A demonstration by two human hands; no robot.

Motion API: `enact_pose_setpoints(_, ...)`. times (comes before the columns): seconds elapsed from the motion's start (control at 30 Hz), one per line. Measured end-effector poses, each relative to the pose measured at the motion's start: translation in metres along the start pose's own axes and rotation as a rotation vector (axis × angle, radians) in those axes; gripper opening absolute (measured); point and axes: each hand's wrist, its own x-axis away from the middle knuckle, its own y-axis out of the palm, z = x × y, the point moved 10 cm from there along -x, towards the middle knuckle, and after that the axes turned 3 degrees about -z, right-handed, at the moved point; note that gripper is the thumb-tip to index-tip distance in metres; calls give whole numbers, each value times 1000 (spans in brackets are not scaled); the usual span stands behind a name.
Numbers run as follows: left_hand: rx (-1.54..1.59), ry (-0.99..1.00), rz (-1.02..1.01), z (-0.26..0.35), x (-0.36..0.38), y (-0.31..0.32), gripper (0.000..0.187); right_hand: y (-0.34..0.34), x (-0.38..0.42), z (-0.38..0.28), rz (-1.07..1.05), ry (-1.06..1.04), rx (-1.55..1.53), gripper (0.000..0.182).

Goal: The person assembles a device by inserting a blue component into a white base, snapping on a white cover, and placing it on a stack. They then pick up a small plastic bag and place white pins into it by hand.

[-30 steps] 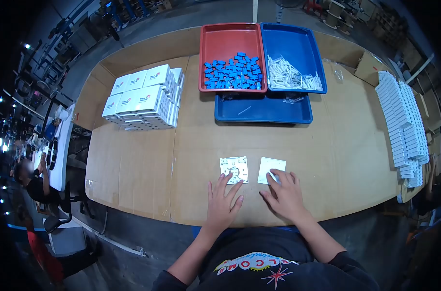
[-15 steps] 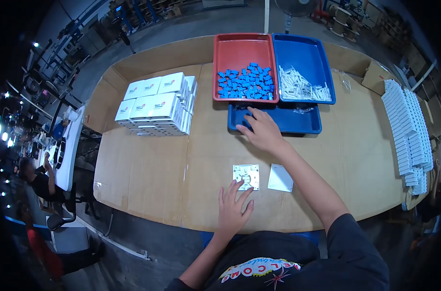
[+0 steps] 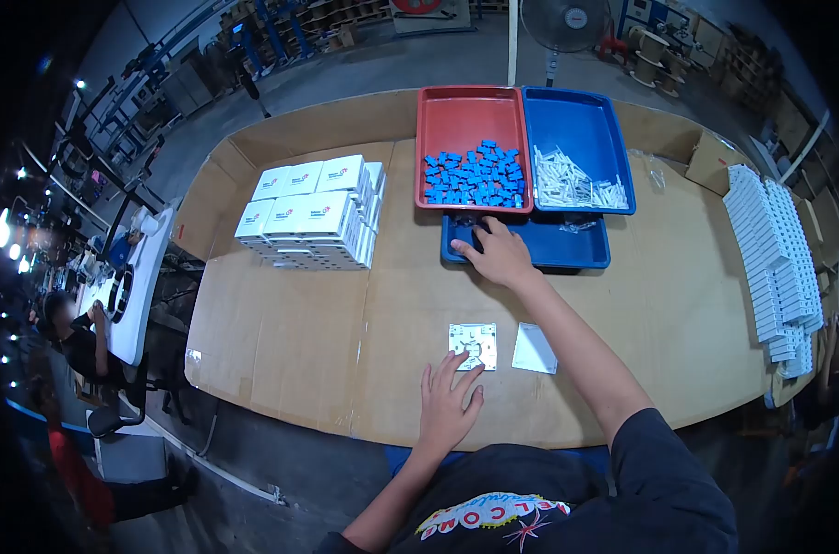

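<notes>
Right hand [image 3: 498,254] in shallow blue plastic tray [image 3: 581,249].

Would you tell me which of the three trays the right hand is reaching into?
The lower blue tray, nearest the person; the right hand is over its left end.

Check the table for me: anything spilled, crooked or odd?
Nothing spilled. Only the flat white cover plate lies slightly askew beside the square white base plate under the left hand; the right hand reaches into the lower blue tray.
</notes>
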Motion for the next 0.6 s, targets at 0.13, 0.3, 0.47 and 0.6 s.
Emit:
enact_pose_setpoints(0.13,-4,1,2,1,0,0,39,1,-3,0,34,2,19,92)
enact_pose_setpoints(0.3,39,5,34,1,1,-2,36,3,-15,-4,35,-46,-70,84)
enact_pose_setpoints(0.47,35,2,29,-2,2,-1,38,-5,-6,-1,152,-121,-39,70)
enact_pose_setpoints(0.6,43,-6,33,-1,3,-2,37,-17,10,17,191,-166,0,48)
